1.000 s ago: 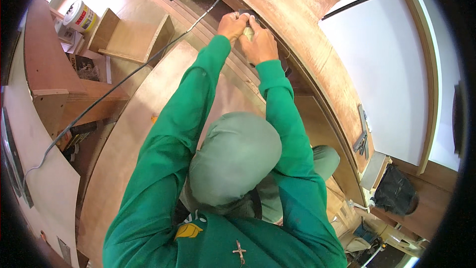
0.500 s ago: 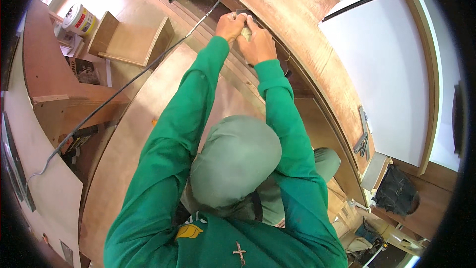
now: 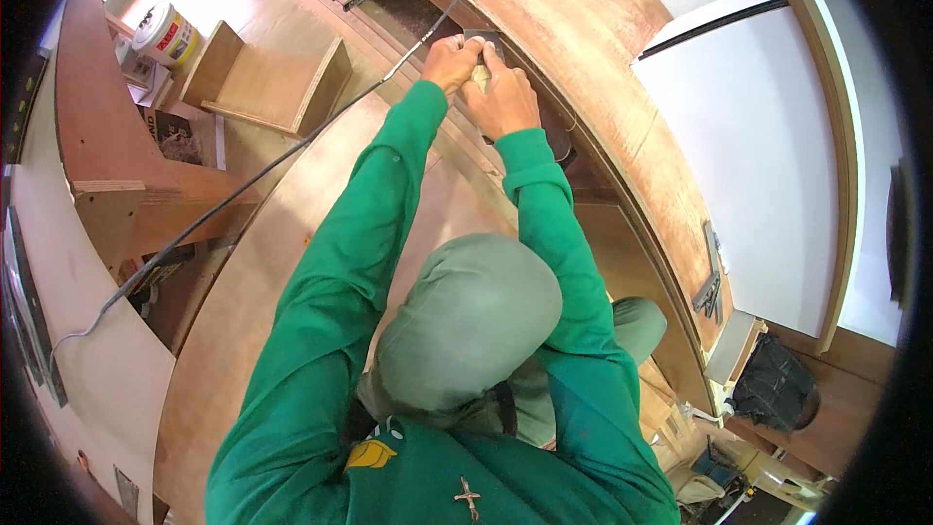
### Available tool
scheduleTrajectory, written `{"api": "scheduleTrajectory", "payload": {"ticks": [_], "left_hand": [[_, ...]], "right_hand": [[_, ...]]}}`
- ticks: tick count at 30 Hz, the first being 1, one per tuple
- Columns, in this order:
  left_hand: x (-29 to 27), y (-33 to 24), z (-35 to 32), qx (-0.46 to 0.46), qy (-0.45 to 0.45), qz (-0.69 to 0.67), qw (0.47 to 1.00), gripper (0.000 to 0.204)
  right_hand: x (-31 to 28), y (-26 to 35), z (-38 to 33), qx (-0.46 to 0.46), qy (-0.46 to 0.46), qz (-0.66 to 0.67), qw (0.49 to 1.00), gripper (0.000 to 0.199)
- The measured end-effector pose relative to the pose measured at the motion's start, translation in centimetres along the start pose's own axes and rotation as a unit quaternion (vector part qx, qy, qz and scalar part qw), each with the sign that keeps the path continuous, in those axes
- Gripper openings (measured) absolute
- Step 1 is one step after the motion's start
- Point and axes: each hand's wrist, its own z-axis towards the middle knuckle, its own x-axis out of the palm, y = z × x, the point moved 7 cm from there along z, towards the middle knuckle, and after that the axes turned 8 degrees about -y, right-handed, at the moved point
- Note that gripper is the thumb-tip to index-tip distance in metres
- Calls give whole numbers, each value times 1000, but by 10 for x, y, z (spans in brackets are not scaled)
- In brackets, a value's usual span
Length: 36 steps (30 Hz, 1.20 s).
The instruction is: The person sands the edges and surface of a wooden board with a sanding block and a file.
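Note:
Both arms, in green sleeves, reach away from me toward the edge of a long curved wooden panel. My left hand is closed at the far end of a dark, flat-edged tool with a pale, wood-coloured part. Beside it my right hand is closed over the same tool, its thumb near the left hand's. The fingers hide most of the tool, so its exact kind cannot be told. It lies at the inner edge of the curved wooden panel, over an open cabinet recess.
A black cable crosses from the left panel past my left hand to the far edge. An open wooden box and a white bucket stand at far left. Grey metal hardware lies on the curved panel at right, near a black bag.
The view has shifted slightly. My hands keep their hold at the panel edge, with a little more of the tool's dark end showing beyond the fingertips. My raised knee sits slightly farther right.

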Motion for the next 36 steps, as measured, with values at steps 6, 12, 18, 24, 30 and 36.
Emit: {"api": "scheduleTrajectory", "payload": {"ticks": [6,12,18,24,30,36], "left_hand": [[6,-8,12,8,-23,70,997,33],[-6,-6,10,-2,-29,36,999,31],[8,-15,6,-20,-12,-18,1000,27],[-6,2,21,2,-36,19,999,33],[-10,-5,21,14,-23,104,994,46],[-9,-4,49,51,-62,195,977,34]], "right_hand": [[9,-15,23,-4,35,24,999,78],[1,4,18,-26,13,5,1000,71],[9,-9,27,-20,31,24,999,77],[14,-1,24,-32,27,9,999,77],[11,0,22,-16,21,11,1000,76],[11,3,37,-52,-5,14,999,70]]}}
